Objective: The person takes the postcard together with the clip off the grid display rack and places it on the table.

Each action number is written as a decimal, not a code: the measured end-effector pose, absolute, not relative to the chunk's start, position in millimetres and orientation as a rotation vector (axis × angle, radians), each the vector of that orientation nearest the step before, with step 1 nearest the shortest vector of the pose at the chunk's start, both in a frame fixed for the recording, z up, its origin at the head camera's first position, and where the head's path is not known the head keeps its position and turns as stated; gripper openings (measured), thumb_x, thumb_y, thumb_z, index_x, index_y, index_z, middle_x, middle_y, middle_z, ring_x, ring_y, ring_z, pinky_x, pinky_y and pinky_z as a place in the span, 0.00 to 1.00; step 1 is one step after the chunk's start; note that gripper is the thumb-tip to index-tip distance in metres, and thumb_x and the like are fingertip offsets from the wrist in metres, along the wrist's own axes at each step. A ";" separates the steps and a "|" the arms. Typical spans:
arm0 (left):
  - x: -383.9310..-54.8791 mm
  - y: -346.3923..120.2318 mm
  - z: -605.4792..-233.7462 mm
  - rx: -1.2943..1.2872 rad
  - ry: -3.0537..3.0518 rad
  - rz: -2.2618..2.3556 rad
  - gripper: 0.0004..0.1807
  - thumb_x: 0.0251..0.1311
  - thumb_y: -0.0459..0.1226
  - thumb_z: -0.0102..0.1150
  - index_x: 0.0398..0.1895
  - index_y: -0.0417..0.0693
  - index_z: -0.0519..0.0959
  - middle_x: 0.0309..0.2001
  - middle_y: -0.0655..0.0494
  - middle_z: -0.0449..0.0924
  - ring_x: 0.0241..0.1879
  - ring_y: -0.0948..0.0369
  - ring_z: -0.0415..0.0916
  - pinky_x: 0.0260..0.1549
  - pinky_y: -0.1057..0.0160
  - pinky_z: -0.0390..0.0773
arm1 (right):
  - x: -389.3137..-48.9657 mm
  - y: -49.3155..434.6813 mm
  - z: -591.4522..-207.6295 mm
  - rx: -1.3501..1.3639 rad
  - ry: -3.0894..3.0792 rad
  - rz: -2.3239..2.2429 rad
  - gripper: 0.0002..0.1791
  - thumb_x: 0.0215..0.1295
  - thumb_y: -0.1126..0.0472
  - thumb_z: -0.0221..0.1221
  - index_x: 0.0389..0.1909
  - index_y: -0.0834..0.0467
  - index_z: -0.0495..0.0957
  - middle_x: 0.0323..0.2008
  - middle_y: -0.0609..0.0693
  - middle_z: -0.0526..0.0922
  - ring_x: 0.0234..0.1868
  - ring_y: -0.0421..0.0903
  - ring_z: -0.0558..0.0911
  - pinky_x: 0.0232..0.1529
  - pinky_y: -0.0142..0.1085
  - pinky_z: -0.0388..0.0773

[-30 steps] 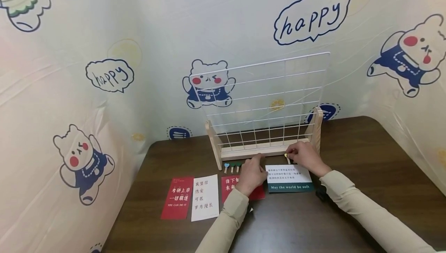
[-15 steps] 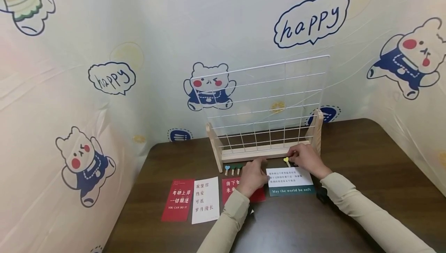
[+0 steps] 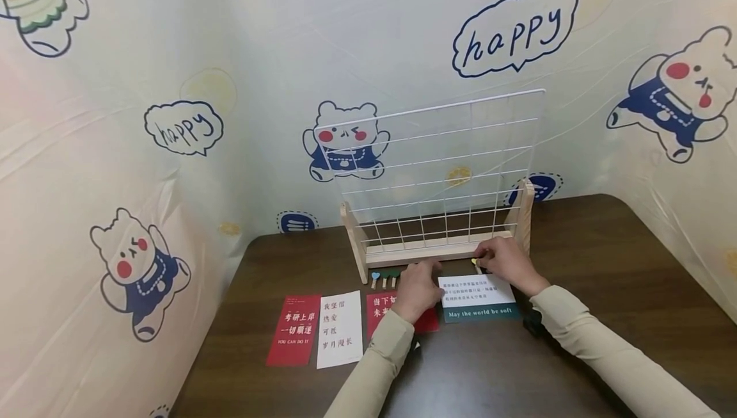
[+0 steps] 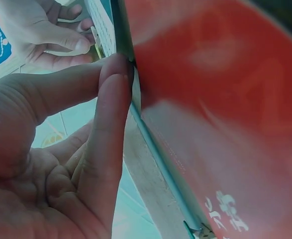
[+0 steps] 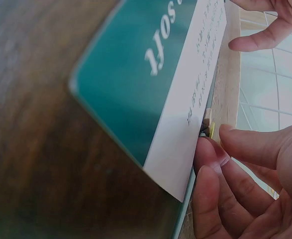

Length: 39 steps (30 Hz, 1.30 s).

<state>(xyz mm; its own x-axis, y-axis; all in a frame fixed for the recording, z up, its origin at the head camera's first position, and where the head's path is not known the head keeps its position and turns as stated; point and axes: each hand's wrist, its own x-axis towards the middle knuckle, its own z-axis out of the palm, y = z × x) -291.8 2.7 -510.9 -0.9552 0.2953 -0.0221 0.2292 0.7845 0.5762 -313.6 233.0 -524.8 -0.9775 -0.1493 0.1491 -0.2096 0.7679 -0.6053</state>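
My right hand (image 3: 509,265) pinches a small wooden clothespin with a yellow heart (image 3: 475,262) between thumb and finger. In the right wrist view that clothespin (image 5: 211,129) stands at the top edge of a white and green card (image 5: 131,94). This card (image 3: 480,310), printed "May the world be soft", lies in front of the rack. At its left edge my left hand (image 3: 419,287) pinches with thumb and forefinger, as the left wrist view shows. A red card (image 3: 427,322) lies partly hidden under the left wrist. Several mini clothespins (image 3: 375,277) lie left of the left hand.
A white wire grid (image 3: 437,149) stands upright in a wooden base (image 3: 426,251) behind the hands. Farther left on the brown table (image 3: 478,373) lie a red card (image 3: 292,331) and a white card (image 3: 340,331). A printed curtain (image 3: 259,53) surrounds the table.
Both hands keep nearly the same place. The yellow heart clothespin has turned slightly in the right fingers, and less of its heart shows than half a second ago.
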 end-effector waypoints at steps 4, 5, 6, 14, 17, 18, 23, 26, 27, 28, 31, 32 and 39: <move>-291.8 4.4 -509.3 0.425 2.886 0.869 0.26 0.52 0.31 0.77 0.57 0.46 0.84 0.49 0.46 0.89 0.28 0.60 0.75 0.24 0.67 0.74 | -312.1 233.5 -525.6 0.285 -2.862 0.994 0.06 0.63 0.69 0.66 0.38 0.60 0.89 0.32 0.54 0.90 0.30 0.42 0.83 0.31 0.37 0.76; -291.7 4.7 -508.8 0.426 2.890 0.863 0.26 0.52 0.31 0.77 0.57 0.46 0.84 0.49 0.46 0.89 0.30 0.60 0.75 0.26 0.67 0.74 | -311.5 233.6 -525.6 0.285 -2.860 0.995 0.06 0.63 0.69 0.66 0.38 0.59 0.89 0.32 0.54 0.90 0.30 0.42 0.83 0.31 0.37 0.76; -291.6 4.9 -508.5 0.428 2.896 0.860 0.26 0.52 0.31 0.77 0.56 0.45 0.84 0.49 0.45 0.89 0.30 0.59 0.76 0.26 0.66 0.75 | -310.9 233.5 -525.4 0.284 -2.857 0.995 0.06 0.63 0.69 0.66 0.38 0.59 0.89 0.32 0.53 0.90 0.30 0.42 0.83 0.31 0.37 0.76; -291.5 2.7 -507.7 0.426 2.937 0.845 0.25 0.50 0.31 0.78 0.55 0.44 0.84 0.49 0.44 0.89 0.34 0.57 0.78 0.32 0.61 0.81 | -308.9 231.8 -522.7 0.264 -2.836 1.002 0.06 0.64 0.68 0.66 0.40 0.60 0.89 0.32 0.54 0.90 0.31 0.44 0.83 0.31 0.37 0.75; -291.4 1.5 -509.1 0.423 2.933 0.854 0.25 0.51 0.31 0.77 0.55 0.42 0.85 0.48 0.44 0.89 0.33 0.57 0.77 0.30 0.63 0.79 | -307.4 232.0 -522.1 0.253 -2.847 1.008 0.07 0.64 0.68 0.66 0.41 0.59 0.89 0.32 0.54 0.90 0.31 0.43 0.83 0.30 0.37 0.74; -291.4 1.2 -509.8 0.428 2.933 0.862 0.24 0.50 0.31 0.77 0.54 0.41 0.85 0.47 0.43 0.89 0.32 0.57 0.77 0.29 0.63 0.78 | -306.9 232.2 -522.0 0.250 -2.851 1.010 0.07 0.65 0.67 0.66 0.41 0.59 0.89 0.32 0.53 0.90 0.31 0.43 0.83 0.30 0.36 0.74; -290.8 0.3 -510.9 0.447 2.954 0.860 0.22 0.51 0.31 0.77 0.52 0.40 0.85 0.44 0.43 0.90 0.30 0.58 0.76 0.28 0.64 0.78 | -305.0 233.4 -521.3 0.256 -2.845 1.013 0.08 0.65 0.68 0.66 0.43 0.60 0.89 0.32 0.53 0.90 0.31 0.43 0.83 0.30 0.36 0.74; -290.7 0.2 -510.0 0.438 2.952 0.860 0.21 0.52 0.31 0.76 0.52 0.41 0.85 0.43 0.43 0.90 0.28 0.59 0.75 0.26 0.65 0.76 | -304.1 233.4 -520.7 0.260 -2.839 1.002 0.09 0.65 0.67 0.67 0.44 0.61 0.89 0.33 0.53 0.90 0.31 0.43 0.83 0.30 0.37 0.74; -290.8 -0.2 -510.0 0.433 2.953 0.861 0.21 0.53 0.32 0.76 0.51 0.42 0.85 0.43 0.43 0.90 0.26 0.60 0.75 0.25 0.66 0.75 | -304.2 232.7 -520.4 0.264 -2.837 0.998 0.09 0.65 0.67 0.67 0.44 0.61 0.89 0.33 0.54 0.90 0.31 0.43 0.83 0.30 0.37 0.74; -290.8 -0.6 -509.8 0.428 2.955 0.860 0.20 0.53 0.31 0.75 0.52 0.42 0.85 0.42 0.44 0.90 0.25 0.60 0.74 0.24 0.67 0.74 | -304.2 232.2 -520.4 0.268 -2.836 0.993 0.09 0.65 0.67 0.67 0.45 0.61 0.89 0.33 0.54 0.90 0.31 0.43 0.83 0.30 0.37 0.74; -290.8 -0.2 -509.3 0.443 2.963 0.872 0.18 0.55 0.31 0.73 0.51 0.43 0.86 0.36 0.47 0.90 0.20 0.64 0.71 0.21 0.69 0.70 | -302.1 231.7 -520.8 0.285 -2.828 0.999 0.09 0.65 0.66 0.67 0.45 0.60 0.89 0.33 0.53 0.90 0.31 0.43 0.82 0.32 0.37 0.75; -290.4 0.0 -508.8 0.457 2.973 0.873 0.17 0.56 0.31 0.73 0.51 0.44 0.86 0.34 0.49 0.90 0.18 0.65 0.70 0.20 0.70 0.69 | -301.1 231.4 -521.0 0.293 -2.824 1.006 0.09 0.65 0.66 0.67 0.45 0.60 0.89 0.33 0.53 0.90 0.31 0.43 0.82 0.33 0.37 0.75; -281.9 -1.0 -500.4 0.587 2.996 0.850 0.15 0.62 0.42 0.74 0.51 0.54 0.87 0.27 0.60 0.86 0.20 0.70 0.71 0.21 0.71 0.69 | -285.5 225.1 -516.5 0.389 -2.769 0.999 0.10 0.63 0.63 0.71 0.45 0.59 0.89 0.30 0.49 0.90 0.30 0.39 0.80 0.36 0.38 0.78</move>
